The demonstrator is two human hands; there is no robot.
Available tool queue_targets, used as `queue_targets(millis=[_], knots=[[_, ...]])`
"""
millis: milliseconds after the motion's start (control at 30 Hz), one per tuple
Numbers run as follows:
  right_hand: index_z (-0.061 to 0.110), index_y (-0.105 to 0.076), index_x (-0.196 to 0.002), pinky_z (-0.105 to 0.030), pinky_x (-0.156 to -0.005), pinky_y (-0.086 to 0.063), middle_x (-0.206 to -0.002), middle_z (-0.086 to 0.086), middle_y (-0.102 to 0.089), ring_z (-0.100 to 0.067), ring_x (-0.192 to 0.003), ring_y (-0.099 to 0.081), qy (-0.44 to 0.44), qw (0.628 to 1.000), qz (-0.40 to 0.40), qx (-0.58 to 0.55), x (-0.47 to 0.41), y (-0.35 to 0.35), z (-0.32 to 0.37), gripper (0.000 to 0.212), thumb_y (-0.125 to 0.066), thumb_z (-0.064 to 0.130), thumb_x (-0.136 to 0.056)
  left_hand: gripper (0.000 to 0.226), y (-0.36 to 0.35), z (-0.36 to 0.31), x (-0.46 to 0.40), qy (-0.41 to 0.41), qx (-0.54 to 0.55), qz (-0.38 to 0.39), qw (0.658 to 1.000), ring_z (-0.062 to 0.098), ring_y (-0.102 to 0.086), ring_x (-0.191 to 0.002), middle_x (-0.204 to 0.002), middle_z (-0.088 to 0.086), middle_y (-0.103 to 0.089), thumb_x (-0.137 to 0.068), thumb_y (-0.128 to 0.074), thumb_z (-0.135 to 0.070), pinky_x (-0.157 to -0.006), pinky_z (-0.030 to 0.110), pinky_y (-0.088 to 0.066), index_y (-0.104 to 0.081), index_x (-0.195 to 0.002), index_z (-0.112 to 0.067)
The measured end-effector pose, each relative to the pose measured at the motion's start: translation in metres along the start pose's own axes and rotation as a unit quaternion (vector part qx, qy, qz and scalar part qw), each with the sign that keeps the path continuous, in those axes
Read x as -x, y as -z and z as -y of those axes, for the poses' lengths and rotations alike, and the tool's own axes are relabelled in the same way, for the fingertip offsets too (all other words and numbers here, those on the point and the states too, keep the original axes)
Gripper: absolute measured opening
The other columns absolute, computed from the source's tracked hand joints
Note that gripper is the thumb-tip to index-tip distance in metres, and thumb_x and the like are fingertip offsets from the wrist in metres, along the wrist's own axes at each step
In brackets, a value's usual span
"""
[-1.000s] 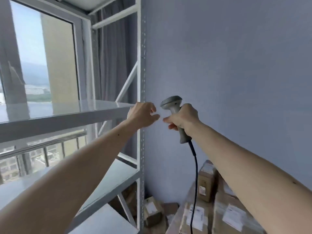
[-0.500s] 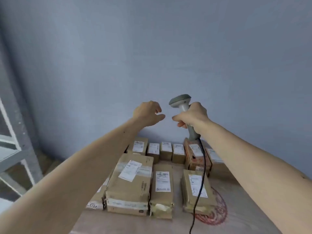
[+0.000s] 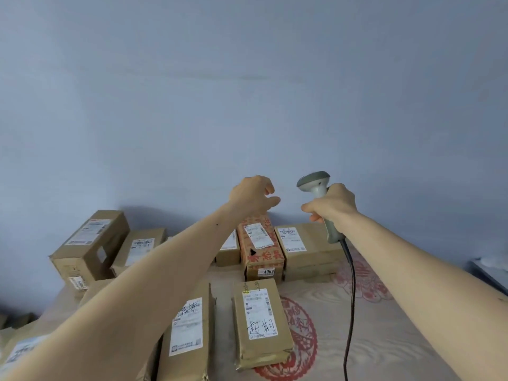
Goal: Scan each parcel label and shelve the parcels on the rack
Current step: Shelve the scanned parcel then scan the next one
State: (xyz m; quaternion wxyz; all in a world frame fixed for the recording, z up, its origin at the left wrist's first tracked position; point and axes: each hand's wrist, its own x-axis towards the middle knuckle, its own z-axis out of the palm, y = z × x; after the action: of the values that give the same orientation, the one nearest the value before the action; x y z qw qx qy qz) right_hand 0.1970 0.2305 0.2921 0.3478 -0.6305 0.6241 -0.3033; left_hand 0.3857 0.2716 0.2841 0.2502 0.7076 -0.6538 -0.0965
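Parcels crowd the patterned table before you, set against a blue-grey wall: at least eight brown cartons show, each with a white label, though your left forearm hides some and the count may run higher. Largest is the tall carton at the far left, tilted against its neighbour. Two long parcels lie nearest you, the left long parcel partly under your arm and the marked parcel, inked with handwriting, just beside it. Behind them, against the wall, stand the red-printed box bearing a "4068" sticker and the plain carton touching its right side.

Your two hands are raised above that back row, apart from every parcel. Your right hand grips the handle of one grey scanner, fingers curled around it, head uppermost; its single black cable hangs down over the table. Your left hand holds nothing, fingers loosely bent, thumb reaching toward the scanner without touching it.
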Motion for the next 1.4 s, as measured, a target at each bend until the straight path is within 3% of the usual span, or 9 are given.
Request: queue_targets(millis=[67,267,433,533,633,733,1000,1233,1400], knots=[[0.001,-0.061,-0.111,-0.029,-0.058,-0.06,-0.089,-0.013,-0.073,-0.016,-0.057,-0.072,-0.017,1.0,-0.006,0.008,-0.03,-0.003,-0.017,0.041,-0.08,0.007,-0.075,0.033,-0.021,0.003,-0.029,0.004,0.001,0.019,1.0,0.018,-0.063,-0.114,-0.122,-0.003,-0.069,-0.094,-0.067,-0.034,-0.097,0.041,-0.054,-0.067,-0.121,-0.014],[0.002,-0.062,-0.104,-0.024,-0.051,-0.052,-0.096,-0.014,-0.071,-0.013,-0.053,-0.067,-0.058,0.998,-0.018,0.024,-0.106,-0.008,-0.069,0.032,-0.079,0.006,-0.077,0.032,-0.084,0.011,-0.098,0.016,0.002,0.077,0.997,0.021,-0.063,-0.115,-0.123,0.0,-0.068,-0.095,-0.066,-0.03,-0.096,0.042,-0.055,-0.067,-0.122,-0.012],[0.002,-0.065,-0.095,-0.035,-0.067,-0.06,-0.083,-0.011,-0.073,-0.019,-0.061,-0.071,-0.08,0.996,-0.01,0.047,-0.156,-0.013,-0.123,0.024,-0.078,0.007,-0.076,0.035,-0.142,0.018,-0.129,0.06,0.002,0.122,0.991,0.023,-0.066,-0.107,-0.121,-0.001,-0.067,-0.094,-0.065,-0.031,-0.09,0.044,-0.058,-0.064,-0.125,-0.015],[0.006,-0.062,-0.083,-0.038,-0.072,-0.061,-0.076,-0.01,-0.072,-0.023,-0.068,-0.072,-0.083,0.994,0.006,0.071,-0.184,-0.018,-0.159,0.02,-0.081,0.01,-0.076,0.041,-0.184,0.023,-0.134,0.073,-0.006,0.143,0.987,0.027,-0.063,-0.113,-0.126,0.007,-0.065,-0.096,-0.064,-0.027,-0.092,0.041,-0.055,-0.06,-0.132,-0.007],[0.006,-0.064,-0.087,-0.036,-0.068,-0.058,-0.084,-0.011,-0.072,-0.027,-0.076,-0.073,-0.07,0.992,0.017,0.099,-0.212,-0.023,-0.192,0.03,-0.086,0.019,-0.072,0.053,-0.226,0.029,-0.133,0.125,-0.008,0.16,0.979,0.025,-0.056,-0.115,-0.131,0.011,-0.055,-0.096,-0.065,-0.028,-0.095,0.039,-0.05,-0.05,-0.14,-0.003],[0.009,-0.063,-0.087,-0.032,-0.065,-0.053,-0.084,-0.011,-0.073,-0.029,-0.08,-0.072,-0.063,0.991,0.039,0.112,-0.236,-0.025,-0.223,0.035,-0.089,0.026,-0.069,0.067,-0.259,0.03,-0.13,0.197,0.004,0.178,0.964,0.033,-0.054,-0.121,-0.147,0.02,-0.039,-0.095,-0.066,-0.03,-0.09,0.038,-0.048,-0.035,-0.149,-0.006],[0.006,-0.062,-0.093,-0.028,-0.055,-0.045,-0.086,-0.013,-0.072,-0.03,-0.081,-0.071,-0.039,0.984,0.127,0.12,-0.276,-0.037,-0.279,0.046,-0.09,0.033,-0.068,0.068,-0.304,0.024,-0.127,0.311,0.001,0.135,0.941,0.04,-0.041,-0.132,-0.143,0.023,-0.041,-0.095,-0.069,-0.034,-0.103,0.044,-0.042,-0.034,-0.147,-0.006],[0.008,-0.06,-0.094,-0.046,-0.072,-0.062,-0.088,-0.013,-0.072,-0.03,-0.08,-0.073,-0.036,0.982,0.147,0.109,-0.287,-0.044,-0.307,0.051,-0.09,0.037,-0.066,0.073,-0.321,0.011,-0.13,0.366,-0.026,0.099,0.925,0.04,-0.036,-0.137,-0.144,0.02,-0.044,-0.092,-0.072,-0.039,-0.102,0.046,-0.044,-0.033,-0.145,-0.008],[0.006,-0.059,-0.099,-0.041,-0.072,-0.06,-0.091,-0.014,-0.071,-0.03,-0.082,-0.072,-0.043,0.983,0.145,0.108,-0.279,-0.039,-0.311,0.052,-0.091,0.034,-0.069,0.075,-0.324,-0.006,-0.118,0.371,-0.022,0.089,0.924,0.038,-0.036,-0.136,-0.143,0.021,-0.042,-0.09,-0.075,-0.038,-0.1,0.044,-0.045,-0.034,-0.145,-0.008]])
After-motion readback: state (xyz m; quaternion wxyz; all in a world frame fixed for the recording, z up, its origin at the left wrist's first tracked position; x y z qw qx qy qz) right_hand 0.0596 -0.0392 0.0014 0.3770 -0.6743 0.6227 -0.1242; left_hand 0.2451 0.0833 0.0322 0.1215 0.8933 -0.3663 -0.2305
